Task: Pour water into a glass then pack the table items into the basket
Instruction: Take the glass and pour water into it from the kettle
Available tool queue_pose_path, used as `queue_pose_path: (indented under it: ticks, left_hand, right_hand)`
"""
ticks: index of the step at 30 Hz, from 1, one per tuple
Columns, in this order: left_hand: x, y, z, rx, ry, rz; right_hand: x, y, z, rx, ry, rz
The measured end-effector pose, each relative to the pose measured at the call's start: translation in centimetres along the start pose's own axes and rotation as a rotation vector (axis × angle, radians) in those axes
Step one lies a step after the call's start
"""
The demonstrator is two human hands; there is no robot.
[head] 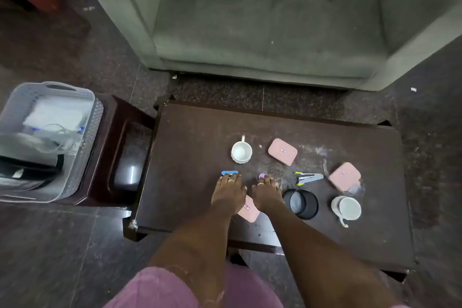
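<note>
Pink cloth [160, 290] at bottom edge, both bare forearms reach out over it to the dark wooden table [190, 147]. Left hand [228, 191] lies palm down, fingers nearly straight, tips resting on a small blue flat item [230, 172]; ring on one finger. Right hand [265, 191] is also palm down with fingers stretched out, tips touching a small purple item [261, 176]; ring too. Neither hand grips anything.

Between and under the wrists lies a near pink case [250, 211], with a small sticker showing red and blue marks, too small to read. Same sticker on the far pink case [282, 152] and the right pink case [344, 176], unreadable.

Just right of the right hand is a black round tub [301, 204], open top. Beyond it is a grey stapler [310, 178] with yellow-green tips. A white mug [241, 152] stands past the left hand, handle pointing away. A second mug [347, 208] is at the right, handle toward the camera.

The basket [93, 132], pale grey and perforated with a handle slot, sits on a side table [117, 137] left of the main table, well apart from the hands. It holds white and dark things plus a cable.
</note>
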State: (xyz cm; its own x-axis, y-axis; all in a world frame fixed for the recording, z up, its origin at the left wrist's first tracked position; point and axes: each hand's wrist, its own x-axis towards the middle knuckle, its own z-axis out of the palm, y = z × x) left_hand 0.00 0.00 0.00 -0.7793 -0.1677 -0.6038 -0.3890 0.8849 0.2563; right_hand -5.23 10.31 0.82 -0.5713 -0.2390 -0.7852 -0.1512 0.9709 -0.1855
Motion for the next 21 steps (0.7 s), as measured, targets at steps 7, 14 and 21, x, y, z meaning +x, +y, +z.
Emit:
queue_pose_path:
  ticks: [7, 14, 21]
  left_hand:
    - [-0.7, -4.9, -1.6, -0.205, 0.104, -0.143]
    - [-3.3, -19.0, -6.2, -0.37, 0.439, -0.421]
    - [-6.3, -31.1, -11.5, -0.713, 0.723, -0.639]
  right_hand:
    - [0.2, -6.3, -0.3, -0.175, 0.015, -0.103]
    - [-0.2, -20.9, -0.2, -0.187, 0.083, -0.287]
    - [-0.6, -36.8, 2.0, -0.141, 0.188, -0.586]
